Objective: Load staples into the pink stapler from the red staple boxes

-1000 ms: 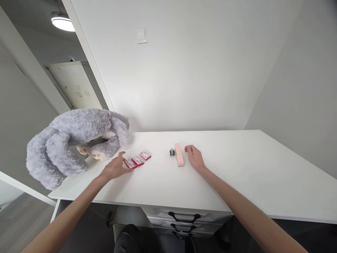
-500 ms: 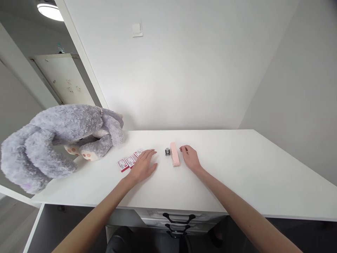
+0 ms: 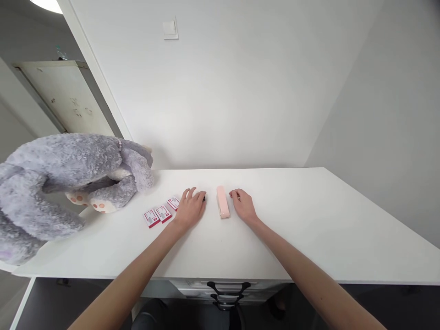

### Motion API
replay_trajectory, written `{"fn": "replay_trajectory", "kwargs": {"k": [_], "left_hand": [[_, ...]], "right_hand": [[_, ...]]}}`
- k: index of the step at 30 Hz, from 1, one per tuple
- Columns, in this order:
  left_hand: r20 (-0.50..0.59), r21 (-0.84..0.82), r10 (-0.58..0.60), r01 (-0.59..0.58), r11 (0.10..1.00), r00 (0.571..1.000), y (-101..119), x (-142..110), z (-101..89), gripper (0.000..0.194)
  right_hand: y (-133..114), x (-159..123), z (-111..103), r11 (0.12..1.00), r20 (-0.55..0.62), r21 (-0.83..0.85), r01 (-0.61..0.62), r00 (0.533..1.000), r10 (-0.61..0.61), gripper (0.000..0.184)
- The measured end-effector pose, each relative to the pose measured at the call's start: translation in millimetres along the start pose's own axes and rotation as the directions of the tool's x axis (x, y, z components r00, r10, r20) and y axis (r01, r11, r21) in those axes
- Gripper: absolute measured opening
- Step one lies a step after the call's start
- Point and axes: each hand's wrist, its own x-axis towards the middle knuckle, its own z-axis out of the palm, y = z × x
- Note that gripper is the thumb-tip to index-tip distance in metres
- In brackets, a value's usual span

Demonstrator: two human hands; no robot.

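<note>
My left hand (image 3: 191,209) rests on the white desk, thumb and fingers closed on a small black-and-silver staple remover (image 3: 204,198). Only a dark bit of it shows past the fingertips. To the right of that hand a pink stapler (image 3: 223,202) lies lengthwise, pointing away from me. Just beyond the stapler, my right hand (image 3: 242,204) lies with its fingers curled in, apart from the stapler, and nothing shows in them. Three small red-and-white boxes (image 3: 162,213) sit left of my left hand, the farthest one close to its fingers.
A large grey plush toy (image 3: 79,160) slumps over the desk's left end. The white desk (image 3: 309,238) meets a wall with a light switch (image 3: 169,28) at the back. Drawers with black handles (image 3: 228,288) are below the front edge.
My left hand has moved right, closed over the staple remover and shifted it slightly left, away from the stapler. My right hand stays beside the stapler. The view has shifted a little.
</note>
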Motion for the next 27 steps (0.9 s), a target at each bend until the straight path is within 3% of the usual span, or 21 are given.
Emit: {"fn": "replay_trajectory", "kwargs": {"k": [6, 11, 14, 18, 23, 27], "left_hand": [[-0.023, 0.113, -0.162, 0.164, 0.980, 0.987, -34, -22, -2.9, 0.046], [-0.048, 0.165, -0.259, 0.264, 0.950, 0.965, -40, -36, -7.2, 0.060], [-0.079, 0.096, -0.210, 0.217, 0.971, 0.974, -30, -41, -8.6, 0.058], [-0.095, -0.137, -0.075, 0.062, 0.989, 0.993, -5, -46, -7.2, 0.049], [-0.079, -0.377, -0.057, 0.023, 0.926, 0.995, 29, -41, -5.2, 0.045], [-0.053, -0.477, 0.066, -0.084, 0.875, 0.996, 40, -33, -5.7, 0.052]], "right_hand": [[-2, -4, -1, 1.000, 0.014, -0.003, -0.002, 1.000, 0.002, 0.032], [-4, -6, -1, 1.000, 0.025, -0.007, -0.007, 1.000, 0.008, 0.032], [-6, -8, -2, 1.000, 0.030, -0.003, -0.013, 0.999, 0.013, 0.031], [-13, -12, -5, 1.000, 0.051, 0.010, -0.026, 0.998, 0.025, 0.033], [-26, -20, -9, 0.998, 0.147, 0.034, -0.043, 0.988, 0.037, 0.042], [-33, -24, -11, 1.000, 0.246, -0.009, 0.003, 0.969, 0.000, 0.039]]}}
